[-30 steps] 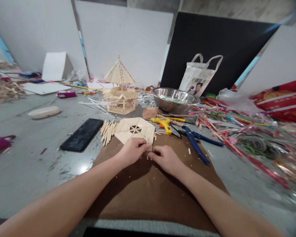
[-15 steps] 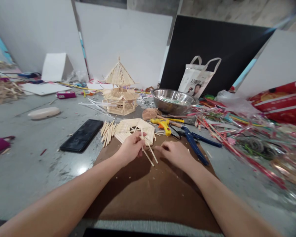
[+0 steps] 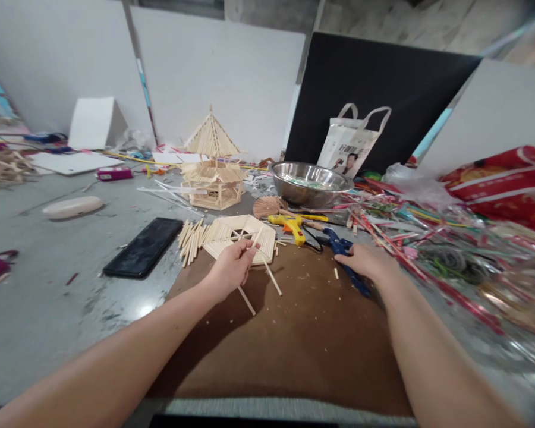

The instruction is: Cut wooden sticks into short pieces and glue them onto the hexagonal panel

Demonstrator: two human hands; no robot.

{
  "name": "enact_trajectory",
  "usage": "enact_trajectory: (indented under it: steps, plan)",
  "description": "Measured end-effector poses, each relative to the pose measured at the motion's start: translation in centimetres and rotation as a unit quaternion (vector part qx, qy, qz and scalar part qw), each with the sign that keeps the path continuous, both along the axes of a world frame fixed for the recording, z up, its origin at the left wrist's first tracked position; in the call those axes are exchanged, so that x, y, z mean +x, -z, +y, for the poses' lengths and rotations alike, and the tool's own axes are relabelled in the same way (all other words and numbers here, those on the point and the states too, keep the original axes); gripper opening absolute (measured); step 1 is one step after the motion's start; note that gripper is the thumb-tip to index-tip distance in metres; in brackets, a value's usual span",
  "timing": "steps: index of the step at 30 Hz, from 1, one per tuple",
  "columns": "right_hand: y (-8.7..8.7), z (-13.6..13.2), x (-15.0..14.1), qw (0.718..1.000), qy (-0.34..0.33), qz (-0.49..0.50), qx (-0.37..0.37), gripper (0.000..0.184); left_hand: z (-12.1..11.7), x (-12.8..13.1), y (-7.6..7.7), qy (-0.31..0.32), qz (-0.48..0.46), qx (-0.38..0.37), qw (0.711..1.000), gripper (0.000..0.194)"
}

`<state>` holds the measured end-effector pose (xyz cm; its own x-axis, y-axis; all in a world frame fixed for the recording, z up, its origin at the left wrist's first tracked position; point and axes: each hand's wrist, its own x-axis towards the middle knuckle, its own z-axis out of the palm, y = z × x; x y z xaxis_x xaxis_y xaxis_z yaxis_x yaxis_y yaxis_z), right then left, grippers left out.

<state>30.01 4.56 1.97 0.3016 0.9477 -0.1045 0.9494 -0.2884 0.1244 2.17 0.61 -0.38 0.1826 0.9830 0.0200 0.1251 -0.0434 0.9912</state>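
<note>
My left hand (image 3: pixel 233 264) is closed, thumb against fingers, on a thin wooden stick (image 3: pixel 246 301) whose end pokes out below it. Behind the fingers lies a flat hexagonal panel of wooden sticks (image 3: pixel 220 241) with a central opening, partly covered by the hand. Another stick (image 3: pixel 273 277) slants from the panel toward me. Over to the right, my right hand (image 3: pixel 366 261) has its thumb and fingers around the blue handles of the pliers (image 3: pixel 355 278), which lie on the brown mat (image 3: pixel 289 356). It covers part of one handle.
Loose short sticks (image 3: pixel 191 239) and a black phone (image 3: pixel 143 247) lie left of the panel. Behind stand a stick pavilion (image 3: pixel 211 157) and a metal bowl (image 3: pixel 310 193). A yellow glue gun (image 3: pixel 296 229) lies near the pliers. Colourful strips (image 3: pixel 428 226) clutter the right.
My right hand has moved from beside the panel rightward onto the pliers. The stick in my left hand has swung, its lower end now further left. The view has shifted slightly.
</note>
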Motion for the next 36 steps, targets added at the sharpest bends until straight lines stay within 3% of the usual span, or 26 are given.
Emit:
enact_trajectory:
  steps: [2,5,7,9,12,19,24,27,31,36]
  plan:
    - [0.2,0.0,-0.1,1.0,-0.002,-0.001,0.026,0.044,0.0,0.2,0.1,0.007,-0.015,-0.008,1.0,0.021]
    - [0.6,0.0,-1.6,0.99,-0.011,0.001,0.142,0.038,0.1,0.2,0.4,0.028,-0.02,-0.003,0.999,0.023]
    - [0.9,0.2,-3.2,0.974,-0.075,0.026,0.211,0.031,0.2,0.2,0.5,0.028,-0.005,0.001,1.0,0.021]
    - [1.0,0.5,-4.8,0.963,-0.151,0.058,0.214,0.026,0.3,0.1,0.5,0.021,0.011,-0.003,1.0,0.019]
    - [1.1,1.7,-6.8,0.96,-0.184,0.096,0.188,0.025,0.3,-0.1,0.3,0.01,0.02,-0.015,1.0,0.024]
    - [1.7,5.7,-8.5,0.968,-0.145,0.141,0.148,0.028,0.2,-0.2,-0.4,-0.009,0.0,-0.018,1.0,0.025]
    - [1.8,7.0,-8.7,0.957,-0.1,0.226,0.151,0.019,0.3,-0.2,-0.4,0.027,-0.043,-0.03,0.998,0.02]
    - [1.5,7.0,-8.6,0.936,-0.067,0.3,0.17,0.021,0.4,-0.4,-0.2,0.028,-0.048,-0.027,0.998,0.018]
    - [0.2,5.9,-8.2,0.888,-0.042,0.399,0.223,0.025,0.7,-0.7,0.1,0.01,-0.049,-0.034,0.998,0.02]
    - [-1.5,2.3,-8.1,0.816,-0.063,0.524,0.238,0.021,0.9,-0.8,0.5,0.0,-0.058,-0.037,0.998,0.024]
